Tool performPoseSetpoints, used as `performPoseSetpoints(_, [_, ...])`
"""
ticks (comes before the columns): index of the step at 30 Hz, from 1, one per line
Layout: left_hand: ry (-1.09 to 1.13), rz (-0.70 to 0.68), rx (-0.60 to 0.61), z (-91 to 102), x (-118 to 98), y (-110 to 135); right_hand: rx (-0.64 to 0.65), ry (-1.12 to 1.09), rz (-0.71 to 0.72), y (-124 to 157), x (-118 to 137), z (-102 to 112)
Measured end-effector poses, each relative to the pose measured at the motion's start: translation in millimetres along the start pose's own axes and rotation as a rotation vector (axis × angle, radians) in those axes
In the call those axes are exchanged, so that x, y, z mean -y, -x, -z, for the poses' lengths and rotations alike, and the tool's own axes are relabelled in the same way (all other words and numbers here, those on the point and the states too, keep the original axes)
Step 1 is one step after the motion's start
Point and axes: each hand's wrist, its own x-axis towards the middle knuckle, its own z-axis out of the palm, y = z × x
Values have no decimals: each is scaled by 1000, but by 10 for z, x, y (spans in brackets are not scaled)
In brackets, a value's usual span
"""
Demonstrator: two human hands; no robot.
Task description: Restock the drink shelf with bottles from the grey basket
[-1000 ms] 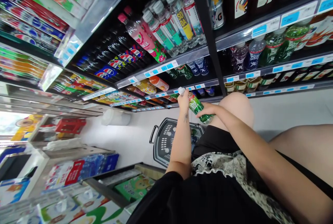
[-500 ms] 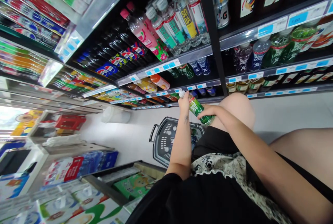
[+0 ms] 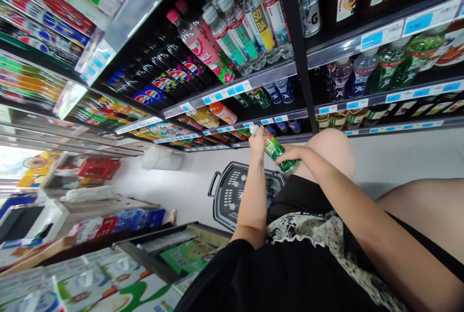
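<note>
I am crouched before a drinks shelf with a green bottle (image 3: 274, 148) held between both hands. My left hand (image 3: 257, 141) is closed round its white-capped top end. My right hand (image 3: 291, 153) grips its lower end, just in front of my bare knee (image 3: 328, 150). The bottle lies tilted, its cap close to the lowest shelf edge (image 3: 253, 124). A dark shopping basket (image 3: 229, 195) sits on the floor below my hands, partly hidden by my left forearm.
Black shelves (image 3: 253, 77) hold rows of cola bottles (image 3: 159, 84), soda water (image 3: 250, 26) and green bottles (image 3: 384, 67). Boxed goods (image 3: 108, 278) fill the opposite shelf at lower left. Another person's leg and foot (image 3: 172, 216) stand in the aisle.
My hands and the bottle have barely moved. Another person's leg and foot have come into view in the aisle at lower left.
</note>
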Motion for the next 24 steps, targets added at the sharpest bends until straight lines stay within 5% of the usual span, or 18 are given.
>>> performPoseSetpoints(24, [22, 44, 9, -23, -40, -3, -19, 10, 8, 88, 107, -6])
